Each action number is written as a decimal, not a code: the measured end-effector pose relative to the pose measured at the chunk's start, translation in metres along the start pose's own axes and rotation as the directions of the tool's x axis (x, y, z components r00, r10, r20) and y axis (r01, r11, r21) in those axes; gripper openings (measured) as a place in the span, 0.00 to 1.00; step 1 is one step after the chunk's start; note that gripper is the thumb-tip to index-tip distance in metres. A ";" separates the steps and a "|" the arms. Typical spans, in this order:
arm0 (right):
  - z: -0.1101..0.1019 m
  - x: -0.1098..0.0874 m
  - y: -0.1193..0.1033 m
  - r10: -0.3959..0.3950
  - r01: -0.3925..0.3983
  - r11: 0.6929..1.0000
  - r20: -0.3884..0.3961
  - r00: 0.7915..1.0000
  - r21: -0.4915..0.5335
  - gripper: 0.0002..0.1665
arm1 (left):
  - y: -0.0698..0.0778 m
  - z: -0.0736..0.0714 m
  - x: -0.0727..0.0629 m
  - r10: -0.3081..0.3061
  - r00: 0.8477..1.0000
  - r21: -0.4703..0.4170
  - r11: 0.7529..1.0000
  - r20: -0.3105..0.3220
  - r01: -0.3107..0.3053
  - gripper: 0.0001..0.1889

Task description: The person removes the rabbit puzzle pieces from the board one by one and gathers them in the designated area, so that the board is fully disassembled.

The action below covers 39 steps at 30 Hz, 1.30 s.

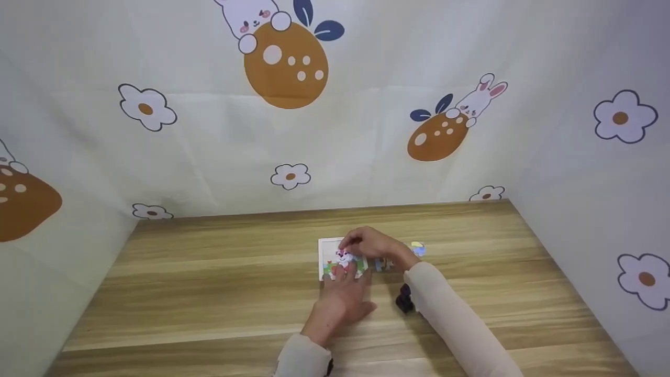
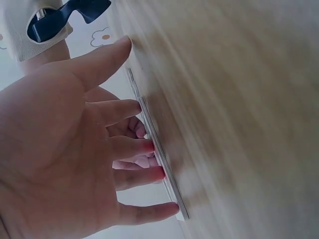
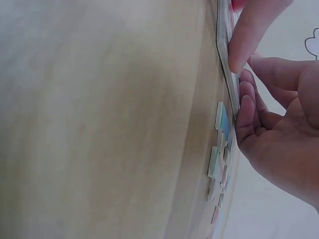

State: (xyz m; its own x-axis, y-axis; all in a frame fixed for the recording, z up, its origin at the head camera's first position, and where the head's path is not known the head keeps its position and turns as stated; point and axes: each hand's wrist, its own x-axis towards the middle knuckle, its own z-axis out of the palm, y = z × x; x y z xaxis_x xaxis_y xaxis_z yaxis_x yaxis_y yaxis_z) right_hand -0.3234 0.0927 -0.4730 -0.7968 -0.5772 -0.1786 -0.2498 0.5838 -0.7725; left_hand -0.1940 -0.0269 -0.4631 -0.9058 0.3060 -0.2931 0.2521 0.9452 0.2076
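Four left fingers [image 2: 130,148] on one puzzle [image 1: 343,257]

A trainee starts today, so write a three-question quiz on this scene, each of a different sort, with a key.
1. True or false: the left hand touches the puzzle.
2. In the head view, the loose pieces lie to the puzzle's (a) left, (b) right.
3. Which hand is nearer the loose pieces?

Key: 1. True. 2. (b). 3. The right hand.
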 end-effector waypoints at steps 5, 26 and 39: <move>0.001 -0.001 0.000 -0.005 0.005 1.000 0.009 1.000 -0.007 0.15 | -0.001 0.000 0.000 0.004 1.000 -0.020 1.000 0.012 -0.003 0.40; 0.002 0.000 -0.001 -0.021 0.021 1.000 -0.017 1.000 -0.013 0.16 | -0.003 -0.006 -0.001 0.000 0.998 -0.040 0.999 0.065 0.003 0.40; 0.004 -0.002 0.000 -0.043 0.049 0.996 -0.082 0.996 0.074 0.08 | -0.002 -0.007 -0.002 -0.005 0.998 -0.051 0.999 0.067 0.008 0.40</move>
State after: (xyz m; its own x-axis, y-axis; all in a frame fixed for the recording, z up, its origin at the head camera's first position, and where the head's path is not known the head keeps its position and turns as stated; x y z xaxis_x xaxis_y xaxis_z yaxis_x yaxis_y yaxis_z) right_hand -0.3200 0.0913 -0.4751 -0.8280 -0.5528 -0.0943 -0.2475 0.5111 -0.8231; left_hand -0.1953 -0.0300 -0.4560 -0.8823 0.3085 -0.3555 0.2272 0.9405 0.2525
